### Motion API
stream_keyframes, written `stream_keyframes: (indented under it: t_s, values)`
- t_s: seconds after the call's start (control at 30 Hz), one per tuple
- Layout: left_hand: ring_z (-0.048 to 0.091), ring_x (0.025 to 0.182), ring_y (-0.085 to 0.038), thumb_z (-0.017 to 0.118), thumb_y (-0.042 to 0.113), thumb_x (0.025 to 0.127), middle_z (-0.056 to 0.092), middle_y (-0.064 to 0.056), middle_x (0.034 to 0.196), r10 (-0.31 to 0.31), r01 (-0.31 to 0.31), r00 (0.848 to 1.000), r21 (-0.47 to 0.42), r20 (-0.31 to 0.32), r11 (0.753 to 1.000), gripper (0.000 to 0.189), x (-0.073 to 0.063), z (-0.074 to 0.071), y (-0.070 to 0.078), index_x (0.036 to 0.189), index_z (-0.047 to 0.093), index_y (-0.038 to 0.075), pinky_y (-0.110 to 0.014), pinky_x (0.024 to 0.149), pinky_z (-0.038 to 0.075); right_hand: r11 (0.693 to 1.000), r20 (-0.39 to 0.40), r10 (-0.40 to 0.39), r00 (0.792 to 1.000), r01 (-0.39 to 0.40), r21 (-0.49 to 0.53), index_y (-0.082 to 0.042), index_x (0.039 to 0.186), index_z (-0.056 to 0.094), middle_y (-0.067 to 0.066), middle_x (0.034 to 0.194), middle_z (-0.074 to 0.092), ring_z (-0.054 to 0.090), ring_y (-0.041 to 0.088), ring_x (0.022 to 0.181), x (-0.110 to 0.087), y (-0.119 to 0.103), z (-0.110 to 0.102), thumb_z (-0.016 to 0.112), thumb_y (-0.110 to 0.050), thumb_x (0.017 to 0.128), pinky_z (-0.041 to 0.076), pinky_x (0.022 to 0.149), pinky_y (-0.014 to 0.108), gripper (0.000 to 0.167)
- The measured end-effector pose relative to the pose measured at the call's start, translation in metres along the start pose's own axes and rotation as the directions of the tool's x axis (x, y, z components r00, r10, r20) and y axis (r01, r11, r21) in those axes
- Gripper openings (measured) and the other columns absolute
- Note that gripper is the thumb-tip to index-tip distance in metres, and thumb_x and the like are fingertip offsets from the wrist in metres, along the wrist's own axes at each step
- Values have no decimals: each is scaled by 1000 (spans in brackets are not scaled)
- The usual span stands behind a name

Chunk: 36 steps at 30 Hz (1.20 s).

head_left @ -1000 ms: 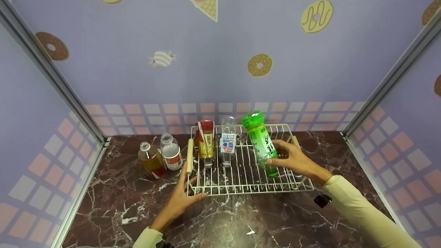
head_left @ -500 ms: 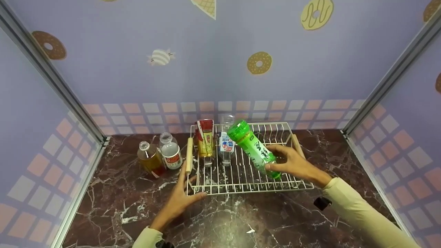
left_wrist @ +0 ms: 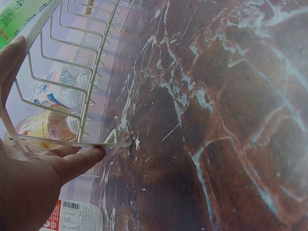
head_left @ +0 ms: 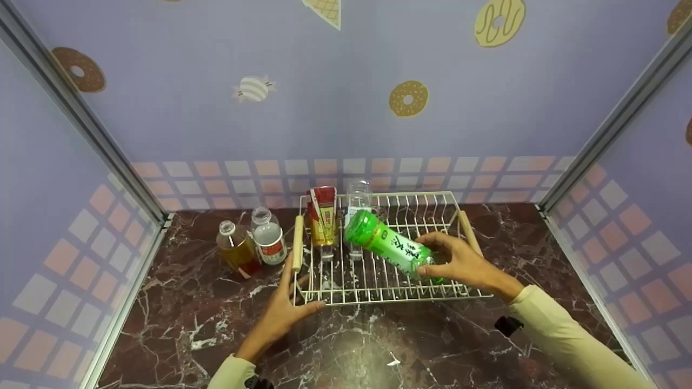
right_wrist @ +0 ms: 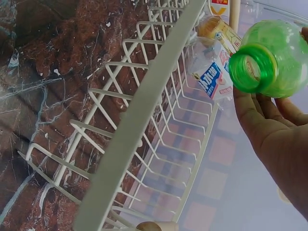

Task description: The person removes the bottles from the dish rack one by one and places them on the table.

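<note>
- Green plastic is filling my right hand (head_left: 457,262): I am gripping the green bottle (head_left: 392,248) near its narrow neck end, thumb on one side and fingers on the other, over the rack (right_wrist: 136,115).
- My left hand (head_left: 286,305) is holding the rack's front left corner, thumb along the front wires, fingers reaching round the side by the wooden handle (head_left: 298,243). I am judging that a firm hold matters here, since a wire frame could slide when nudged.
- The green bottle is slanting, broad base toward the clear bottle (right_wrist: 211,72), neck toward my right palm. Whether it is touching the wires, I cannot tell.
- I am favouring a light pinch over a hard squeeze; thin plastic would likely dent and twist.
- Its base is partly covering the clear bottle in the head view, so I am counting a knock there as the likeliest slip; a little more room would probably help.
- Beyond that, the red-and-yellow bottle (head_left: 324,221) is sitting in the rack, neck toward me.
- Outside the rack, the amber bottle (head_left: 238,251) and the red-labelled bottle (head_left: 268,240) are standing on the marbled counter (head_left: 216,329), just left of my steadying hand.
</note>
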<state>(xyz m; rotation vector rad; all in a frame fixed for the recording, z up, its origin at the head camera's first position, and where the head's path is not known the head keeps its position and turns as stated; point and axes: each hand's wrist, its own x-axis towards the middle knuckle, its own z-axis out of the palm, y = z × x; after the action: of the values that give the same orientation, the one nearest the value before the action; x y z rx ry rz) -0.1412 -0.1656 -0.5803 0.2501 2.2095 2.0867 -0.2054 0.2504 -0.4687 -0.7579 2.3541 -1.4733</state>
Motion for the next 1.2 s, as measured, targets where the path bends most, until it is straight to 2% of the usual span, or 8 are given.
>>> stream_keyframes:
  t_s: [0.2,0.3,0.43,0.6,0.73,0.87,1.07,1.2]
  values:
    - [35,159,-51,97,14,84,-12,-25,182,6,-6,1000,7,-6,1000,138,0,0,0,179,-4,27,-59,109,58,1000,23,-8,1000,9,-5,9,142,59,21,127,70,69,32,109,-4,0,1,88,-13,92,64,96,32,61]
    - [35,159,-50,97,13,84,-14,-22,182,6,-6,1000,4,-11,1000,139,0,0,-1,179,-3,25,-50,105,62,1000,33,3,999,-2,-31,7,143,60,19,129,70,69,33,113,-6,-1,2,88,-16,92,64,97,32,63]
    - [34,160,-50,97,9,83,-11,-23,182,-1,1,1000,-28,-13,1000,139,-1,0,-2,179,-3,27,-40,96,66,999,56,1,998,1,-40,5,145,60,19,131,69,68,34,114,-8,-3,5,88,-17,93,65,96,34,63]
    - [33,160,-51,96,9,84,-10,-25,182,2,-2,1000,-41,-6,999,138,-1,0,-2,179,-3,28,-41,94,67,999,74,4,997,-1,-46,3,144,62,19,129,70,71,32,107,-11,-3,8,88,-16,94,68,89,34,59]
    - [36,159,-50,96,13,85,-8,-26,182,15,-15,1000,1,-8,1000,137,0,0,-3,179,-2,30,-45,99,65,997,77,-21,997,27,-77,1,142,66,18,128,70,71,27,103,-12,-1,10,88,-17,94,68,85,33,56]
    - [38,158,-49,96,15,86,-8,-26,182,27,-26,1000,37,-11,999,135,-1,0,-3,179,-1,29,-48,105,62,995,90,-37,995,45,-91,-1,142,67,17,128,70,71,26,100,-14,-2,13,87,-18,95,68,83,33,54]
    - [37,158,-50,96,13,86,-9,-27,181,23,-23,1000,15,-6,1000,136,-1,0,-2,179,-3,26,-45,102,64,994,103,-54,993,63,-92,-1,142,66,15,127,71,71,22,98,-18,-3,16,87,-18,95,67,83,31,55]
    - [36,158,-51,96,15,86,-11,-26,181,22,-22,1000,20,-5,1000,136,-1,-1,-1,179,-3,28,-50,105,62,992,109,-64,992,75,-101,-1,142,67,13,123,72,70,20,98,-20,-4,17,88,-18,94,66,84,30,55]
